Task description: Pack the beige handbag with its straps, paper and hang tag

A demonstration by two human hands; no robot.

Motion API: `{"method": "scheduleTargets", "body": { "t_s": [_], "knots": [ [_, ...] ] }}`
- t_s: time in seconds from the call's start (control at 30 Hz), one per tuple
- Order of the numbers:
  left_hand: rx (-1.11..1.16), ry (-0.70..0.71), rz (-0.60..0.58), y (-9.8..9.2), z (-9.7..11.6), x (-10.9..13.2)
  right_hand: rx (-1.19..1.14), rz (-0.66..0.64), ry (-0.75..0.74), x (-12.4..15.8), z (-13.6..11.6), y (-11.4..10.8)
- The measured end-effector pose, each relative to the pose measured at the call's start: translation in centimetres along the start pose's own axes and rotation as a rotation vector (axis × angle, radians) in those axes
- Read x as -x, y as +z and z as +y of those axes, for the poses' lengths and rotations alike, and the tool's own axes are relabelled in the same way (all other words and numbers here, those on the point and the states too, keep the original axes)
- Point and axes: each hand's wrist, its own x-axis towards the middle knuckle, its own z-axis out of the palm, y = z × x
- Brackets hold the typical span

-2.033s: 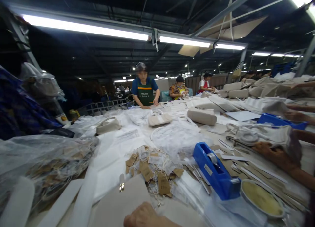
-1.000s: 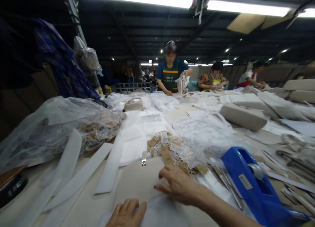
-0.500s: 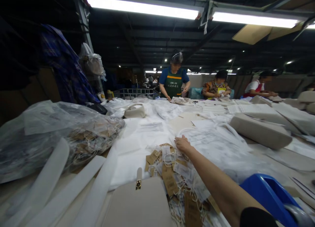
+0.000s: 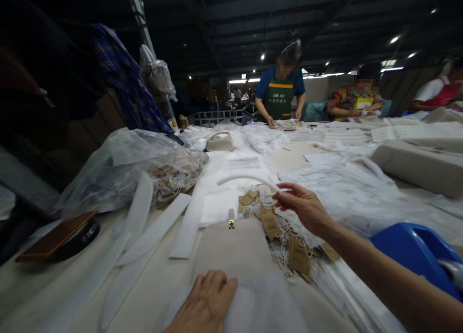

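- Left hand [image 4: 206,299]: palm down, fingers bent and side by side, thumb a little apart. Tips on the near left part of a beige bag panel [image 4: 235,246]. Whether they pinch anything: cannot tell.
- Translucent sheet [image 4: 260,304]: just right of the left thumb, over the panel's near part.
- Beige bag panel: extends forward from the left fingertips; near end covered, so its long axis is uncertain. Metal clasp [image 4: 231,223] at its far edge, ahead of the left fingers, left of and nearer than the right ones.
- White pieces [image 4: 155,232]: left of the left fingers, long axes slanting away.
- Right hand [image 4: 278,193]: nearer of the two to the white strip [image 4: 248,177]; thumb and forefinger appear closed on its right end. Strip arches leftward from those tips, long axis crosswise.
- Tag pile [image 4: 300,251]: below and nearer than the right fingertips, between them and the panel's right edge; loose strings could catch (judgement).
- Blue tape dispenser [image 4: 415,256]: right of the right fingers, beyond the forearm.
- Clear plastic bag [image 4: 115,169]: well left of the right fingers.
- Co-worker in green apron [image 4: 278,97]: far beyond both hands.
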Motion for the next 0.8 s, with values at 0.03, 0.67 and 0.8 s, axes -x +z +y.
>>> {"method": "scheduleTargets", "body": {
  "t_s": [0.03,0.67,0.8],
  "knots": [
    [0.043,-0.003,-0.021,-0.7,0.3,0.4,-0.114,-0.143,0.041,2.2,-0.2,1.0],
    [0.249,0.048,0.062,-1.8,1.6,2.9,0.420,-0.859,0.210,7.5,-0.1,4.5],
    [0.256,0.050,0.075,-1.6,1.4,2.6,0.527,-0.861,0.159,7.5,0.1,4.7]
  ]
}}
